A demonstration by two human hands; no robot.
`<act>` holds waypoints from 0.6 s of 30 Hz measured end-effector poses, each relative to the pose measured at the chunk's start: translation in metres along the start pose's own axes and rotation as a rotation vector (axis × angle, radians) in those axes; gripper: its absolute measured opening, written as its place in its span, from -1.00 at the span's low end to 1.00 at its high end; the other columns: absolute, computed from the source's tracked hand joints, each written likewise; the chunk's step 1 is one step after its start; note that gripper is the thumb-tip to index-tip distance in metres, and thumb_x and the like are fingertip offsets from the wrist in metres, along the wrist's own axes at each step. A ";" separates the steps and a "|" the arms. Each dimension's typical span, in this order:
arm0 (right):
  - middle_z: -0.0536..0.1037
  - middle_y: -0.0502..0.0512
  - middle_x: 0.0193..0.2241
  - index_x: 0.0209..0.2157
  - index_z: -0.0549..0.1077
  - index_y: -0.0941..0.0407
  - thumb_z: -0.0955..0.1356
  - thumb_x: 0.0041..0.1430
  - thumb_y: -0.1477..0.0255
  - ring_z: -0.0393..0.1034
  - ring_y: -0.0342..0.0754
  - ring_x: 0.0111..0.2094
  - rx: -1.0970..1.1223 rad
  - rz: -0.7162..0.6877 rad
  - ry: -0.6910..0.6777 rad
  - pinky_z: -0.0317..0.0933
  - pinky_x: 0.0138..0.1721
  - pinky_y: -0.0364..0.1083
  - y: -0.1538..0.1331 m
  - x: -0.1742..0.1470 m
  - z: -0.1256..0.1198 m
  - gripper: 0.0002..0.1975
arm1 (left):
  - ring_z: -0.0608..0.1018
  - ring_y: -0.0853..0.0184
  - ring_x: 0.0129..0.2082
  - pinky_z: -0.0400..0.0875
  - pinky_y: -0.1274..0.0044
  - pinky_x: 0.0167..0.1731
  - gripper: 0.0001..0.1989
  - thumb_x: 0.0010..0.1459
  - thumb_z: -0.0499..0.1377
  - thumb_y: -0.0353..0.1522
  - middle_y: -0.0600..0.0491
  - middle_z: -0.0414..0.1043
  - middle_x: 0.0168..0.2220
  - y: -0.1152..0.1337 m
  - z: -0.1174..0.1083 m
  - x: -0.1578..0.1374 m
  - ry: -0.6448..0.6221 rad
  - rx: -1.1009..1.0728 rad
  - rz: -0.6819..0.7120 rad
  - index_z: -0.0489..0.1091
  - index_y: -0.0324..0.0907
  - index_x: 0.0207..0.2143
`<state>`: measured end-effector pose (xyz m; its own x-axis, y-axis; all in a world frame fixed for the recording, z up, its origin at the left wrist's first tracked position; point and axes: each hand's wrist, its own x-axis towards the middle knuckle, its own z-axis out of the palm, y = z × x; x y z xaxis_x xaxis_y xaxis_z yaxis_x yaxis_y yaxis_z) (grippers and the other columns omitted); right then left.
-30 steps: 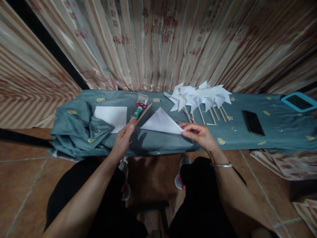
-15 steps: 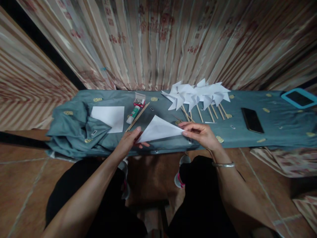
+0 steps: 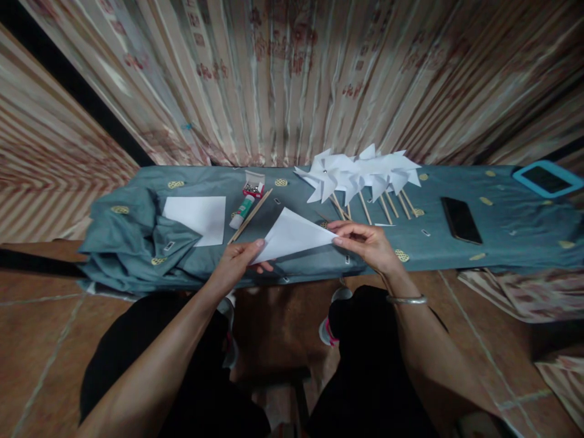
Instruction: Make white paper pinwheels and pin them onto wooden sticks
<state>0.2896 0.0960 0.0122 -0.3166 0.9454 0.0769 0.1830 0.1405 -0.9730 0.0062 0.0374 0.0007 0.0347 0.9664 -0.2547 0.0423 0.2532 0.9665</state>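
Note:
A white sheet of paper (image 3: 292, 236), folded into a triangle, is held up between both hands just above the cloth. My left hand (image 3: 239, 258) grips its left corner, thumb on top and fingers beneath. The right corner is pinched between thumb and fingers of my right hand (image 3: 362, 243), which wears a bangle at the wrist. Flat white paper (image 3: 205, 216) lies to the left, partly under bunched cloth. Beyond my left hand are thin wooden sticks (image 3: 250, 216), a glue stick (image 3: 243, 210) and a small open box of metal pins (image 3: 253, 185).
Several white paper pinwheels (image 3: 356, 173) on wooden sticks lie at the back. To the right are a black phone (image 3: 460, 220) and a blue-framed tablet (image 3: 547, 178). Blue-green patterned cloth (image 3: 424, 243) covers the narrow table; a pleated curtain (image 3: 283, 79) hangs behind it.
My left thumb has moved slightly further onto the folded paper. Otherwise the grip of both hands stays the same, and the whole view has shifted a little.

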 end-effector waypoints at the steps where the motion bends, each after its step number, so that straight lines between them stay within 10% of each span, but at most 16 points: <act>1: 0.61 0.13 -0.16 -0.49 0.55 0.06 0.52 -0.12 0.17 0.46 0.06 -0.06 0.004 -0.004 0.003 0.28 -0.02 0.07 0.000 0.001 0.000 -0.74 | 0.48 0.30 -0.64 0.39 0.51 -0.58 -0.50 -0.08 0.21 0.06 -0.07 0.53 -0.60 0.002 0.001 -0.001 0.008 0.004 0.005 0.52 -0.23 -0.61; 11: 0.60 0.11 -0.13 -0.21 0.52 0.01 0.48 -0.13 0.03 0.49 0.01 -0.13 0.244 0.128 0.257 0.39 -0.14 -0.01 0.013 0.010 0.022 -0.52 | 0.52 0.33 -0.48 0.43 0.52 -0.42 -0.57 -0.27 0.39 -0.20 0.04 0.58 -0.43 -0.007 0.013 0.004 0.181 -0.109 0.045 0.57 -0.25 -0.32; 18: 0.64 0.06 -0.30 -0.24 0.52 0.06 0.53 -0.26 0.08 0.53 0.05 -0.24 0.453 0.329 0.075 0.42 -0.25 -0.02 0.009 0.006 0.068 -0.48 | 0.58 0.19 -0.25 0.47 0.44 -0.21 -0.60 -0.18 0.30 -0.24 0.01 0.60 -0.27 -0.011 0.014 0.022 0.366 0.077 0.204 0.56 -0.24 -0.25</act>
<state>0.2264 0.0827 -0.0108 -0.2403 0.9387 -0.2473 -0.1620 -0.2899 -0.9432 0.0201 0.0553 -0.0160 -0.3065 0.9517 -0.0164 0.1459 0.0640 0.9872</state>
